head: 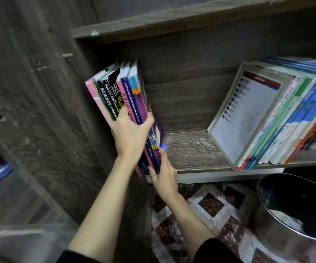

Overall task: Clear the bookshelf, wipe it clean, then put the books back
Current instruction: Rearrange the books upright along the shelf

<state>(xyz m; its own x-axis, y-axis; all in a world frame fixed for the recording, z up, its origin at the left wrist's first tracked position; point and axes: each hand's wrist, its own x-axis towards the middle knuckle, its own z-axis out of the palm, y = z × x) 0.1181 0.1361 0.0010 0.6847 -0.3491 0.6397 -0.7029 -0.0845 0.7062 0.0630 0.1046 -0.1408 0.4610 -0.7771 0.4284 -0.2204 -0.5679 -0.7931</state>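
Observation:
A bundle of several thin workbooks [121, 95] with pink, black and purple spines leans at the left end of the wooden shelf [191, 149]. My left hand [130, 133] grips the bundle across its spines, thumb on one side and fingers curled round the other. My right hand [163, 171] holds the bundle's lower corner at the shelf's front edge. A second row of books [278, 118] leans at the right end of the same shelf. The bare board between the two groups looks dusty.
The shelf's dark wooden side panel [45, 111] rises at the left, and an upper board [172, 18] runs above. A round metal bin [296, 211] stands on the patterned floor [201, 211] at lower right, below the shelf.

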